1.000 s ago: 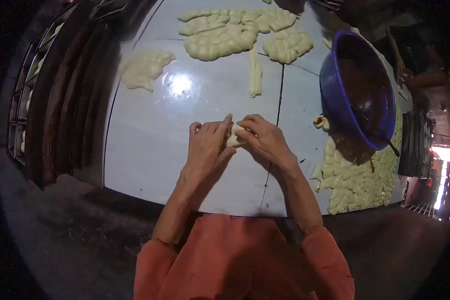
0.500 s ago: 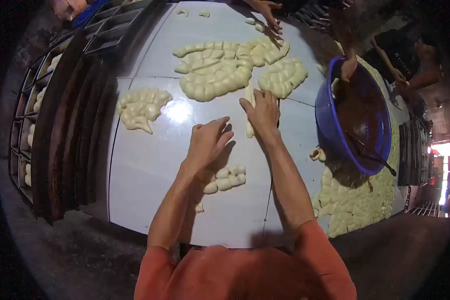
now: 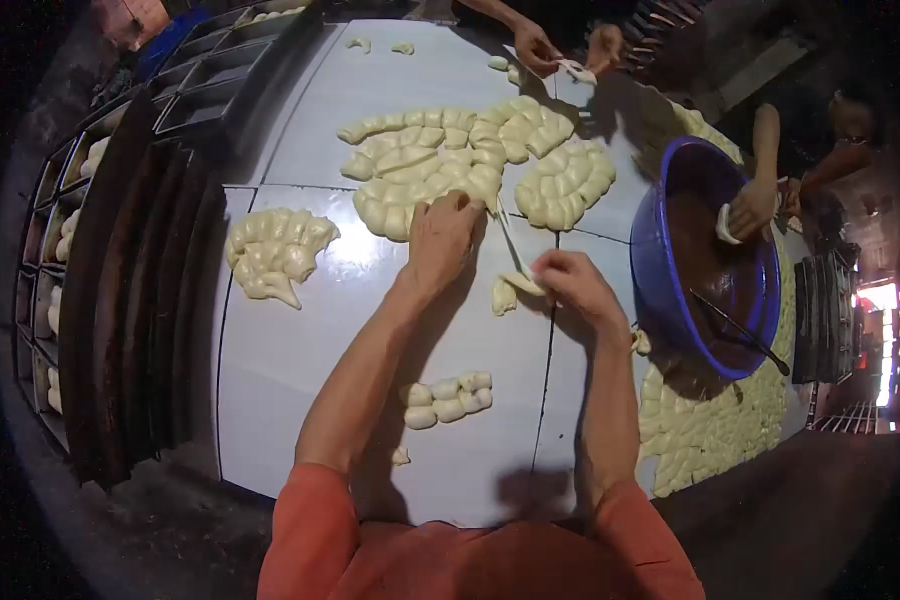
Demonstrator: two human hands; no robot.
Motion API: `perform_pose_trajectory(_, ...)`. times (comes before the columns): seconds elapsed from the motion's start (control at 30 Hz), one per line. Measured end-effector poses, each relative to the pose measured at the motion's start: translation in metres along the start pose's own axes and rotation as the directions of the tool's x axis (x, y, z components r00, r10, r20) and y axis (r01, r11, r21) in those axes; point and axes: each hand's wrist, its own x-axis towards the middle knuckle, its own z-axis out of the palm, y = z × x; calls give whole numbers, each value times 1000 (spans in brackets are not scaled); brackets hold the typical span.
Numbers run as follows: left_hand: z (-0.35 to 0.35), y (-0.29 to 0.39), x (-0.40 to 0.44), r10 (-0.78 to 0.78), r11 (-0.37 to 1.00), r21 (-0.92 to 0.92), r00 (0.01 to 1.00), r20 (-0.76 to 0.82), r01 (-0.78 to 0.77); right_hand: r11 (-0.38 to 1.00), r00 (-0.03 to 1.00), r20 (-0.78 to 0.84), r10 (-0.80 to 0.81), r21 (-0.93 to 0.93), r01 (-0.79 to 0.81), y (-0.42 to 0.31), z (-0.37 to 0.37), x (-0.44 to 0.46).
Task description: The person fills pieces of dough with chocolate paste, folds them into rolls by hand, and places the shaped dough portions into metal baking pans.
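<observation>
My left hand (image 3: 447, 238) is closed, its curled fingers at the near edge of a large cluster of dough pieces (image 3: 425, 192); its fingertips are partly hidden. My right hand (image 3: 578, 285) pinches a dough strip (image 3: 521, 284). A thin stretched part of that strip runs up toward the cluster beside my left hand, while a loose end lies folded on the white table (image 3: 310, 390). An oval dough cluster (image 3: 567, 185) sits just beyond my right hand. Nearer to me lies a small block of dough balls (image 3: 448, 400) in two rows.
A blue basin (image 3: 650, 270) with brown contents and a stick (image 3: 735, 325) stands at right, beside a broad sheet of dough pieces (image 3: 715, 440). Another dough cluster (image 3: 280, 250) lies left. Dark trays (image 3: 135, 310) line the left side. Co-workers' hands (image 3: 755, 208) work at the basin and far edge.
My left hand has moved forward to the large cluster. My right hand has pulled back toward me, and the strip is now lifted and stretched. A co-worker's two hands now hold a small dough piece.
</observation>
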Motion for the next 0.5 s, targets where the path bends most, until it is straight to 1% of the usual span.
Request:
perform_pose_trajectory(0.03, -1, 2, 1, -21, 1000, -6, 1000, 13, 21, 1000, 1000, -2, 13, 0, -13, 9, -8, -19)
perform_pose_trajectory(0.07, -3, 7, 2, -26, 1000, -16, 999, 24, 26, 998, 999, 31, 18, 65, -20, 19, -15, -38)
perform_pose_trajectory(0.1, -6, 13, 2, -30, 1000, 8, 999, -18, 31, 990, 998, 61, 25, 134, -33, 27, -18, -51)
perform_pose_trajectory(0.13, -4, 18, -3, -34, 999, 28, 998, -53, 35, 988, 997, 54, 50, 144, -57, 37, -17, -59)
perform_pose_trajectory(0.2, 0, 23, -15, -44, 999, 6, 999, 5, 44, 950, 975, -189, 115, 307, -52, 54, -13, -69)
perform_pose_trajectory(0.23, -7, 32, -20, -3, 997, -73, 999, 33, 5, 933, 965, -251, 78, 360, 18, 57, -10, -71)
perform_pose_trajectory(0.27, -11, 40, -24, 42, 988, -149, 998, 53, -34, 929, 961, -259, 92, 369, 11, 58, -9, -71)
perform_pose_trajectory(0.3, -9, 45, -27, 37, 973, -229, 977, 211, 12, 933, 961, -271, 55, 356, 47, 57, -9, -68)
perform_pose_trajectory(0.37, -14, 60, -30, 129, 957, -290, 909, 397, -9, 938, 966, -257, -9, 334, 98, 56, -3, -61)
perform_pose_trajectory(0.4, -14, 63, -31, 181, 951, -308, 863, 471, -31, 936, 967, -256, -11, 338, 101, 58, 2, -55)
perform_pose_trajectory(0.43, -16, 70, -30, 132, 960, -278, 873, 469, 5, 957, 928, -357, -111, 214, 197, 63, 9, -48)
perform_pose_trajectory(0.47, -22, 74, -27, 135, 961, -275, 872, 470, -1, 957, 870, -443, -217, 79, 279, 65, 13, -43)
perform_pose_trajectory(0.5, -29, 79, -22, 1, 917, -331, 829, 560, 222, 953, 842, -450, -297, -187, 236, 48, 13, -49)
